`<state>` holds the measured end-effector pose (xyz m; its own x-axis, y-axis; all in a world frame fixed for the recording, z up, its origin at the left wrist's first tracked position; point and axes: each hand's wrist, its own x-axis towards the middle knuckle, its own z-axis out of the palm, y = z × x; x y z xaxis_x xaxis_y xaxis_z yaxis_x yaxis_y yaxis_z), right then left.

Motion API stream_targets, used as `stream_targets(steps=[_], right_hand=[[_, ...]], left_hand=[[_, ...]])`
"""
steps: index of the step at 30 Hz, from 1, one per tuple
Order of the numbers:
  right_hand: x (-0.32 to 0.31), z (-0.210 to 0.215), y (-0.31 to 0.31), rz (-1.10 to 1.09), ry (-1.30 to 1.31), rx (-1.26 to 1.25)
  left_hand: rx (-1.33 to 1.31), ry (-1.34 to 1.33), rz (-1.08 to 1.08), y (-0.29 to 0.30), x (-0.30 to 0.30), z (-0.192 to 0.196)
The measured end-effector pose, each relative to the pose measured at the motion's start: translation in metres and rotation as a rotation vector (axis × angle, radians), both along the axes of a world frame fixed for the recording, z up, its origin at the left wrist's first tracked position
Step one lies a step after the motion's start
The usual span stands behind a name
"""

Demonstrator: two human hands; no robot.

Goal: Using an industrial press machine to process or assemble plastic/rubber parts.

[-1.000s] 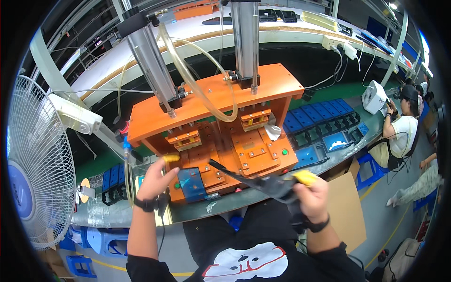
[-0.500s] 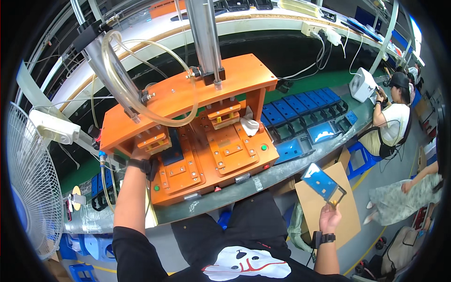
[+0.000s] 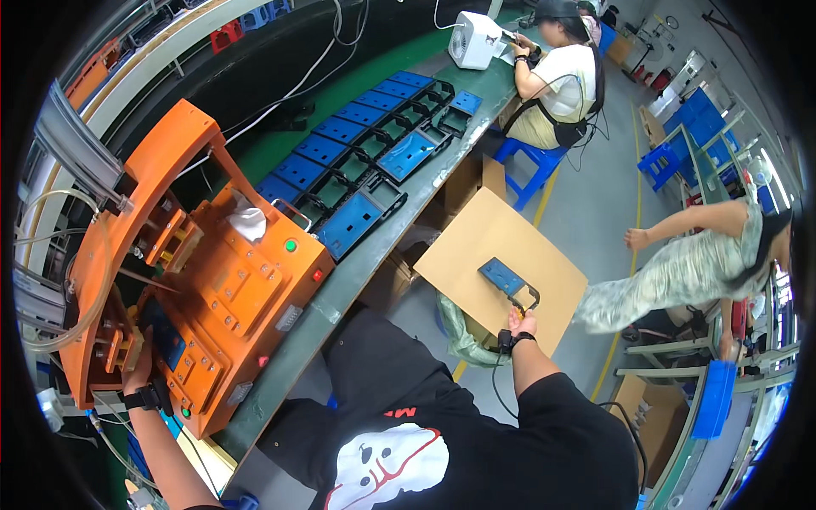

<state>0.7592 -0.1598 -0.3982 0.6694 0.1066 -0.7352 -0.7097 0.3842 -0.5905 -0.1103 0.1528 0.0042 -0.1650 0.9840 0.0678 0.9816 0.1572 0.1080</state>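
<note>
My right hand [image 3: 522, 322] grips a flat blue panel with an open black frame [image 3: 502, 277] by its frame end, above a brown cardboard sheet [image 3: 548, 280]. At the left, my left hand [image 3: 140, 364] reaches into the orange press [image 3: 280, 285], beside a dark blue panel [image 3: 169, 342] lying in the near fixture. Its fingers are largely hidden by the press parts, so I cannot tell whether they touch that panel. A crumpled white cloth [image 3: 247, 223] rests on the press's far part.
Several blue panels with black frames [image 3: 338, 129] lie in a row along the green bench [image 3: 327, 310]. Beyond them are a white fan [image 3: 474, 41] and a seated person [image 3: 561, 93]. Another person [image 3: 646, 263] is at the right. Metal cylinders [image 3: 76, 144] and tubing rise at the left.
The view has swung right, so the press appears further left. My right hand and its blue panel now appear over the cardboard's middle. The person at the right appears nearer, with an arm extended.
</note>
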Motion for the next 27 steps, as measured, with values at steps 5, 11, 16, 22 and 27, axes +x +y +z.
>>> stream_targets(steps=[5,11,16,22,27], right_hand=[[0.002,0.006,0.005,0.269,0.031,-0.445],[0.029,0.027,0.008,0.660,-0.305,-0.944],[-0.004,0.128,0.095,0.971,-0.802,-0.879],[-0.136,0.311,0.295,1.255,-1.137,0.204],[-0.245,0.395,0.452,1.467,-1.982,0.205]], left_hand=[[-0.109,-0.130,0.076,-0.021,0.044,0.035],[0.086,-0.578,-0.140,-0.083,0.076,0.052],[0.292,-0.601,-0.130,-0.161,0.085,0.020],[0.589,-0.865,-0.121,-0.194,0.093,-0.045],[0.633,-0.888,0.018,-0.192,0.095,-0.056]])
